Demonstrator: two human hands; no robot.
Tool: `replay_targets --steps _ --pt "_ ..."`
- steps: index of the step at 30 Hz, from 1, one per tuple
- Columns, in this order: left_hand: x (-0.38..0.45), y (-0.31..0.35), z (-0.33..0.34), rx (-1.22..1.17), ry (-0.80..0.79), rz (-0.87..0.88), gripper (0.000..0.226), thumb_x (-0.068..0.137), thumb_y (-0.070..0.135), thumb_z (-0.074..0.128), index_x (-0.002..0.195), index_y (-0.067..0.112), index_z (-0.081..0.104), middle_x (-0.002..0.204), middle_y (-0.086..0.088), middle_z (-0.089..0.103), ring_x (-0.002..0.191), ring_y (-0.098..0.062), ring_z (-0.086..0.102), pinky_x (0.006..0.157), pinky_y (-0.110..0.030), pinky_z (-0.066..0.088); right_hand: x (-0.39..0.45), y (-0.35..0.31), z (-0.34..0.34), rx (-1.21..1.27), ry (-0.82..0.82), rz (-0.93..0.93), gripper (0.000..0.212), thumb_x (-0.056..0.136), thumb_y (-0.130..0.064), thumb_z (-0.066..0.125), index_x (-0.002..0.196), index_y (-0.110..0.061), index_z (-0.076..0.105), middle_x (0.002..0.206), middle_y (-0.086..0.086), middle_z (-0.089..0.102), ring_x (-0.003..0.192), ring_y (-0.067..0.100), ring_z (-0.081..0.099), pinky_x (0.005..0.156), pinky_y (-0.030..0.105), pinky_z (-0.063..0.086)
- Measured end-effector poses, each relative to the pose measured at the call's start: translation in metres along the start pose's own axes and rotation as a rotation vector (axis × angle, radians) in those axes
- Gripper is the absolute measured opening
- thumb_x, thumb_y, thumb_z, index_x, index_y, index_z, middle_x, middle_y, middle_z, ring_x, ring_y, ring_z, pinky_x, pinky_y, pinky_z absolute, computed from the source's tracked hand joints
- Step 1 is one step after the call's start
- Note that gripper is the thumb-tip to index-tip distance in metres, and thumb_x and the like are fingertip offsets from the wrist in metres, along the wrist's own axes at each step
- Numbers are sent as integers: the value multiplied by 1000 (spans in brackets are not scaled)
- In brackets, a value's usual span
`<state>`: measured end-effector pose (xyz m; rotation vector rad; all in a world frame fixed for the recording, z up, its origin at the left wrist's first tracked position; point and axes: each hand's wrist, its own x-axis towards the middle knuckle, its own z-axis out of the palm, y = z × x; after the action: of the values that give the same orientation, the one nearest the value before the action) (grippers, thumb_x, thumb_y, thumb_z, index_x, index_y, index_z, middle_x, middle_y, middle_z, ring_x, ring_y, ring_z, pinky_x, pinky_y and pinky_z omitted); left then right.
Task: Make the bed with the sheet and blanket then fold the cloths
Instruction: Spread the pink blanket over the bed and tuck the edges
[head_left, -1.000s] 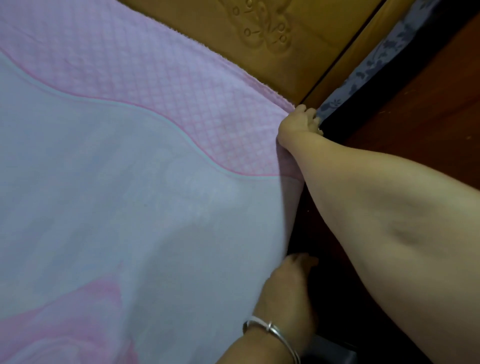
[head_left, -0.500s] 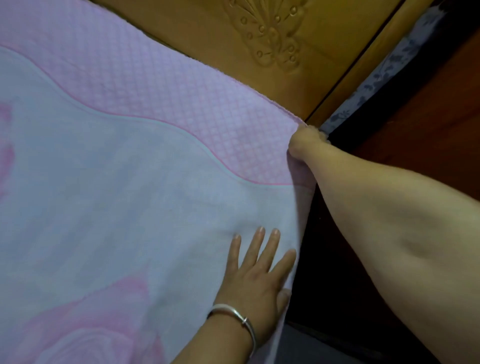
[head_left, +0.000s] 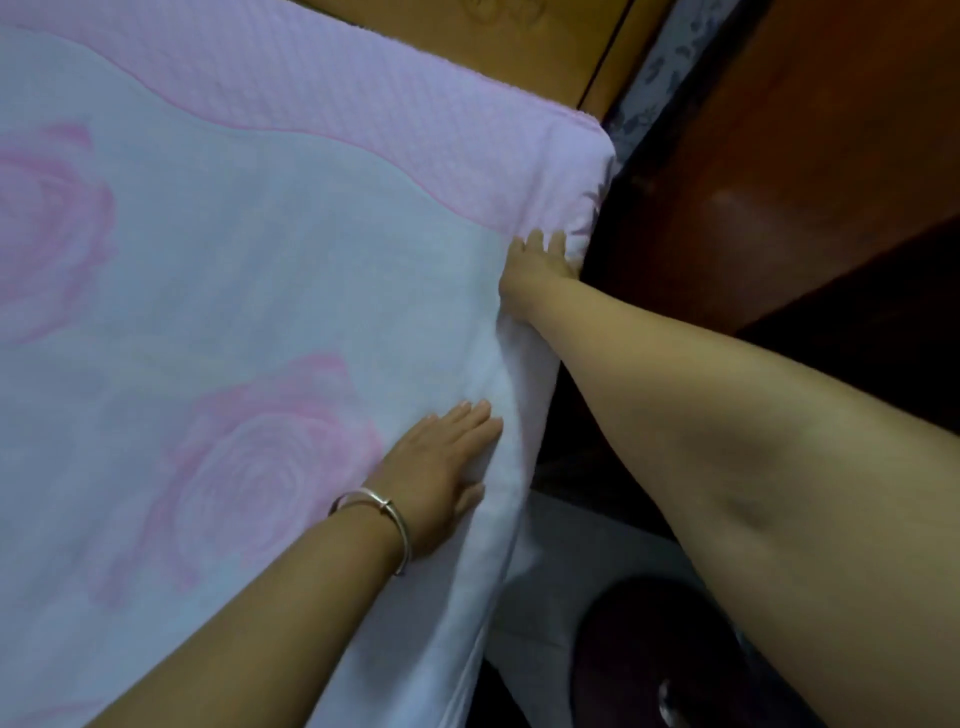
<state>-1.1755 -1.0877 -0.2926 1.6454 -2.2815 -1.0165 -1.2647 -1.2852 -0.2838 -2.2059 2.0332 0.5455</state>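
Both hands flat on the sheet (head_left: 234, 270) at the bed's edge
Left hand (head_left: 441, 467) presses, fingers straight; right hand (head_left: 537, 265) likewise, gripping nothing.

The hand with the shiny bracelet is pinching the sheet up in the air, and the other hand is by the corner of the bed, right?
Not quite. The head view shows the left hand, with the bracelet, lying flat on the sheet, not pinching it up. The right hand is near the corner.

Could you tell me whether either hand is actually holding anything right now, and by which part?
Nothing is held: the left hand lies flat on the sheet, and the right hand presses its edge with straight fingers.
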Motion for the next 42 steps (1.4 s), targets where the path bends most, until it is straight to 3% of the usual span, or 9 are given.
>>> replay_targets --steps 4,11,15,19,27,32,36,39,42 --pt "-68 -1 19 -71 35 -66 63 89 24 51 146 19 26 158 0 16 148 -20 10 123 -31 8 -75 -7 14 -143 -12 -163 49 96 -11 30 145 -6 30 154 15 22 147 31 11 116 46 17" --pt "-158 23 54 -139 36 -199 66 90 18 59 146 23 25 158 5 14 148 -10 9 114 -14 4 -176 -16 25 -334 -111 -260 48 97 -10 33 144 -2 31 152 20 23 142 35 19 112 46 29" --pt "-213 36 78 -151 137 -303 55 91 18 55 142 18 36 153 1 31 143 -12 28 101 -3 8 -231 -26 46 -366 -84 -316 46 96 -8 35 141 -5 38 147 18 31 134 34 29 107 45 35" --pt "-263 47 92 -223 233 -472 49 83 24 49 128 6 55 129 -14 56 120 -26 52 94 -16 31 -283 -36 63 -387 -62 -410 44 97 -8 34 140 -3 39 146 19 33 135 36 29 107 45 36" --pt "-402 45 134 -137 329 -866 31 82 23 66 107 6 62 105 -16 57 103 -33 54 88 -36 44 -404 -77 85 -281 16 -740 34 95 -10 40 125 -4 54 131 14 50 124 31 44 99 37 41" --pt "-474 65 173 -320 269 -841 27 77 28 72 70 26 46 87 -2 53 81 -18 49 73 -21 35 -469 -97 102 -187 -114 -910 33 88 -19 52 114 -3 61 125 16 56 116 32 54 93 32 45" --pt "-505 81 199 -356 322 -878 43 63 50 74 79 17 53 82 1 48 75 -17 48 66 -22 35 -514 -107 114 -223 -293 -1083 41 79 -23 65 117 -10 54 125 10 52 114 29 49 92 33 43" --pt "-517 92 214 -259 237 -813 12 81 25 66 83 13 64 89 -5 54 90 -22 56 72 -23 37 -540 -115 125 -451 -206 -1206 35 86 -19 59 120 -13 53 127 7 49 119 27 47 93 35 42" --pt "-518 101 225 -249 331 -800 14 87 14 54 89 6 65 103 -13 59 100 -30 56 84 -30 43 -547 -119 132 -571 -115 -1272 24 93 -8 46 111 -13 60 126 9 56 119 27 52 92 33 44"
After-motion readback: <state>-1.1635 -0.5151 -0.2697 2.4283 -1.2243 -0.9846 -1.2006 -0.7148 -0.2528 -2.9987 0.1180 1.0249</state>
